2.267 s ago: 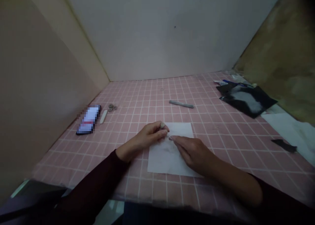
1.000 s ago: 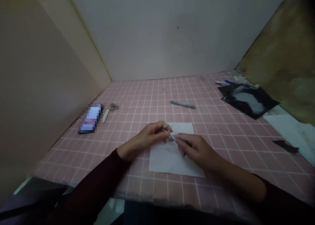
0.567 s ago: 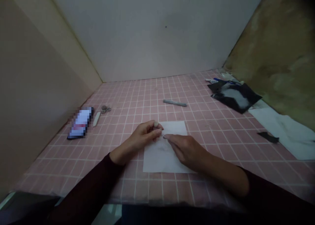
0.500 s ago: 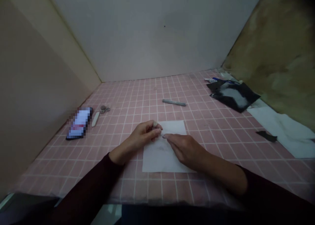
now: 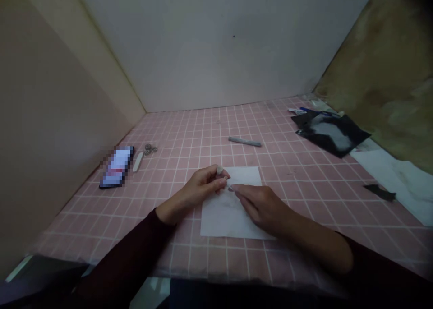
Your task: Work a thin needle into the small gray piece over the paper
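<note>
Over a white sheet of paper (image 5: 230, 219), my left hand (image 5: 206, 185) is closed in a pinch on something too small to make out. A pale patch (image 5: 219, 169) shows at its fingers; whether it is a wrap or a held piece is unclear. My right hand (image 5: 262, 205) comes in from the right, its fingers pressed together around a small thing with a dark grey end (image 5: 230, 188). That end points at the left fingertips, very close to them. Faint grey smudges lie on the paper below.
A grey rod (image 5: 245, 141) lies beyond the paper on the pink checked cloth (image 5: 182, 133). At left are a phone (image 5: 117, 166), a white strip (image 5: 138, 162) and several small metal rings (image 5: 149, 149). At right lie a dusty black sheet (image 5: 353, 137), a dark scrap (image 5: 380, 192) and white paper (image 5: 402, 178).
The whole view has shifted, so everything appears slightly farther right. Both hands keep nearly the same pose, with the right fingertips still close to the left ones.
</note>
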A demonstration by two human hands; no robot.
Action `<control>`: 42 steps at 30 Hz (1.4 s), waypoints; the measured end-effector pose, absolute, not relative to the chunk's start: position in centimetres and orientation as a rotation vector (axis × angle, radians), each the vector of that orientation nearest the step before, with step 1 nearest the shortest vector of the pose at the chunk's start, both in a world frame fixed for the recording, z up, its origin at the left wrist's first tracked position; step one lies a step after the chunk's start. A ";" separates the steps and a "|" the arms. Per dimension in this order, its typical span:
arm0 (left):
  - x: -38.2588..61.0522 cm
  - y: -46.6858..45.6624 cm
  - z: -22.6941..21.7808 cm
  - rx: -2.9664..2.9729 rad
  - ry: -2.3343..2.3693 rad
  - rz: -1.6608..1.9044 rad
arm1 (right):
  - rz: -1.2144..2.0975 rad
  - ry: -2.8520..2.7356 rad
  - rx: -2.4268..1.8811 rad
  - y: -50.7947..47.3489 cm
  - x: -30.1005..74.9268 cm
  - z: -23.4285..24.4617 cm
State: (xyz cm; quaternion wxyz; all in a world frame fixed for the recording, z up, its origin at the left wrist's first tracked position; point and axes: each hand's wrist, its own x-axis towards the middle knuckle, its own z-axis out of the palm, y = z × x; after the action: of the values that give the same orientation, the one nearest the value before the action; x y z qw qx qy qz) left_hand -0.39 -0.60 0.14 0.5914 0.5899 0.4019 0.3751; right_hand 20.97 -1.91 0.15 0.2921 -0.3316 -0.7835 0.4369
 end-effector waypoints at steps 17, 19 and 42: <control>-0.7 -0.6 0.0 1.393 0.898 0.851 | 1.414 -1.938 -0.927 -1.9 20.9 0.6; -0.7 -0.4 -0.2 1.393 0.929 0.819 | 1.154 -2.063 -0.908 -2.1 20.8 0.3; -0.8 -0.3 0.1 1.398 0.898 0.802 | 1.422 -1.977 -0.924 -1.5 21.2 0.7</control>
State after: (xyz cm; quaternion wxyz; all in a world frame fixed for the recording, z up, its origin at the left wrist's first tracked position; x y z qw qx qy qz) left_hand -0.78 -0.34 0.08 0.6037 0.6040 0.3880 0.3466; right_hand 21.21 -1.47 0.73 0.2649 -0.3421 -0.7319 0.5264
